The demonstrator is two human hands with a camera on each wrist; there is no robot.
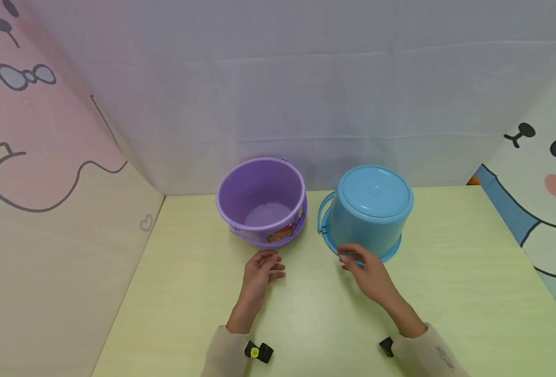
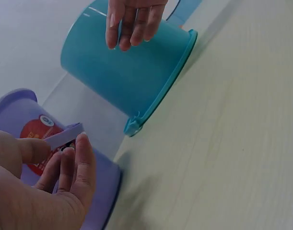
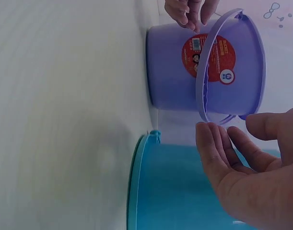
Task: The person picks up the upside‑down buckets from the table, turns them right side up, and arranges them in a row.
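A purple bucket [image 1: 278,178] stands upright on the table, its inside showing from above. Its purple handle [image 3: 202,86] hangs down on the near side, over a red round label [image 3: 222,60]. To the right is a blue bucket [image 1: 362,230], upside down with its base up and its handle [image 1: 322,209] out at the left. My left hand [image 1: 260,272] hovers just in front of the purple bucket, fingers loosely bent; I see nothing gripped. Near the blue bucket's front rim is my right hand [image 1: 364,272], its fingers loosely bent with nothing in them.
The pale yellow-green table [image 1: 174,293] runs back to a white cloth wall [image 1: 306,99]. Printed panels with cartoon animals flank it: a pink one [image 1: 61,120] on the left, a white one [image 1: 542,173] on the right. Small black devices [image 1: 259,352] sit at the sleeves.
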